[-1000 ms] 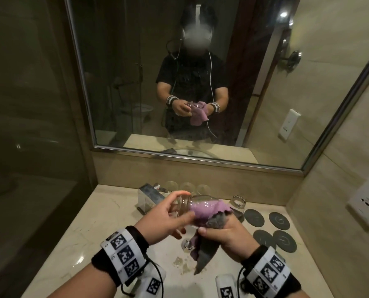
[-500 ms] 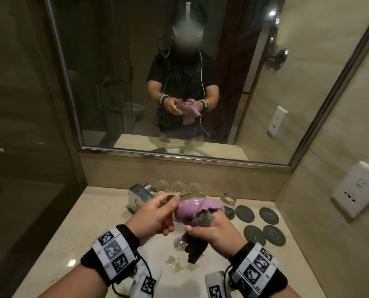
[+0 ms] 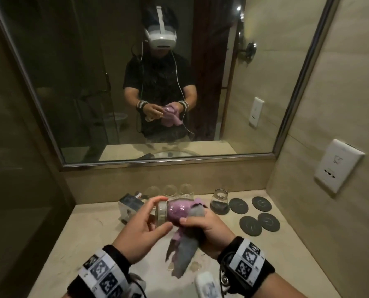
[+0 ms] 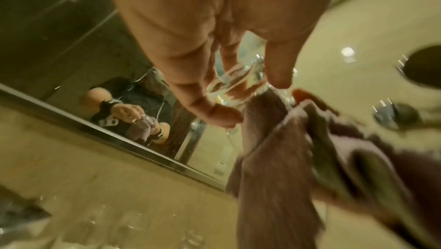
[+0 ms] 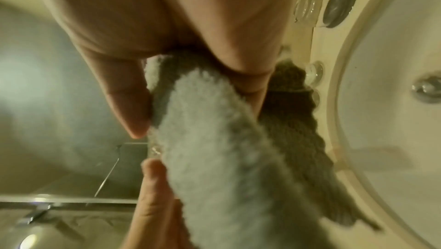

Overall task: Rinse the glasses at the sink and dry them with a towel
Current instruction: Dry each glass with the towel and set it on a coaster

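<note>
your left hand (image 3: 143, 229) pinches the glass (image 3: 168, 212) by its base, sideways above the counter (image 3: 89, 237); your right hand (image 3: 205, 231) grips the towel (image 3: 182, 211) stuffed inside. twist the glass gently, pressing cloth against the walls.

The head view looks forward and down over the desk (image 3: 86, 229) toward the mirror (image 3: 119, 82). Each wrist view looks along its palm, very close. All three share the towel (image 3: 180, 211) (image 4: 274, 168) (image 5: 214, 158).
</note>
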Demonstrator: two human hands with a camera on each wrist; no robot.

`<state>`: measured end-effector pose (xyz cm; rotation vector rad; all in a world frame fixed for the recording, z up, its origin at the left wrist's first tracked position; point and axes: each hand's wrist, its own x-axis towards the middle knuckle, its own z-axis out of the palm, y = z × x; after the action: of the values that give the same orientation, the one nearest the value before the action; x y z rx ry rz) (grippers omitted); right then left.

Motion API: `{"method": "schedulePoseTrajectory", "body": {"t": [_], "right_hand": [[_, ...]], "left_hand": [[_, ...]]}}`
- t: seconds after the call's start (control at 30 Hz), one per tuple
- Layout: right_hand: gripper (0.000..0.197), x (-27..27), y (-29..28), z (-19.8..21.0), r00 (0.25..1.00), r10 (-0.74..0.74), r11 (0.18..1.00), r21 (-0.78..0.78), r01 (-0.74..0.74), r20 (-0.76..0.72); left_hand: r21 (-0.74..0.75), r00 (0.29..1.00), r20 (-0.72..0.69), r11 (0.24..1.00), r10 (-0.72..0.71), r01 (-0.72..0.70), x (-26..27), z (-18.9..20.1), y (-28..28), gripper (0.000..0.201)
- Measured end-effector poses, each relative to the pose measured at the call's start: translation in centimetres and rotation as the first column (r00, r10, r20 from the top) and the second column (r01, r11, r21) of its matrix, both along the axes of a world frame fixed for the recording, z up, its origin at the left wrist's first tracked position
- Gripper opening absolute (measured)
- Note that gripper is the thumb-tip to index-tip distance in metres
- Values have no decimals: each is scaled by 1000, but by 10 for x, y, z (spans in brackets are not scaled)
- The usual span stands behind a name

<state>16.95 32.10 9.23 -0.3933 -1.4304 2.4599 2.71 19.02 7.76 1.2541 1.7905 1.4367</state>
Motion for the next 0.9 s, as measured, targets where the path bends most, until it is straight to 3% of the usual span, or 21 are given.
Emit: {"method": "schedulePoseTrajectory", "body": {"t": [0.07,0.13,0.2,0.23,0.27,0.33,0.4,0.43,0.5,0.57,0.6,0.67,0.7,0.77,0.83,0.9], "right_hand": [[56,0,0,-2,999,43,994,-96,-45,-22],[52,-2,-3,0,999,49,998,-38,-49,-16],[40,-5,-8,1,1000,16,998,67,-16,5],[36,-7,-9,1,1000,-2,995,100,0,14],[36,-8,-10,1,1000,-12,994,107,11,8],[43,-7,-11,1,1000,-8,1000,3,8,-7],[49,-7,-8,-2,999,-40,991,-127,37,-27],[49,-7,-7,-3,998,-59,988,-141,54,-35],[45,-8,-6,-2,997,-73,996,-49,71,-30],[35,-8,-7,1,997,-73,996,55,73,-3],[29,-8,-6,2,997,-76,995,67,75,11],[32,-6,-4,1,996,-84,994,72,83,6],[38,-5,-4,1,995,-98,995,14,98,3],[36,-3,-2,2,994,-112,981,-156,113,18],[28,-2,-2,4,996,-94,977,-191,94,6],[30,-3,-2,2,991,-131,987,-87,134,38]], "left_hand": [[-3,999,-53,1000,-12,12,-3,0,-2,51],[-8,987,157,999,32,-31,-5,6,1,42],[-41,909,411,998,67,-55,-8,10,3,39],[-41,899,433,998,68,-56,-10,11,2,40],[-40,927,372,998,58,-47,-10,11,1,43],[-36,994,104,999,29,-25,-8,11,-5,45],[-13,996,-92,1000,-5,4,-8,10,-8,48],[-5,994,-108,1000,1,-2,-8,11,-7,47],[-9,994,108,1000,17,-16,-7,13,-3,59],[-25,926,373,998,62,-57,-7,13,1,85],[-33,923,377,997,76,-69,-8,12,2,86],[-4,979,197,999,53,-53,-2,12,0,57],[13,998,62,999,29,-30,1,11,-1,44],[29,992,-125,999,-18,22,3,4,-2,43],[19,997,-71,1000,7,-6,6,6,0,39],[-40,982,176,997,72,-66,7,10,5,53]]}}
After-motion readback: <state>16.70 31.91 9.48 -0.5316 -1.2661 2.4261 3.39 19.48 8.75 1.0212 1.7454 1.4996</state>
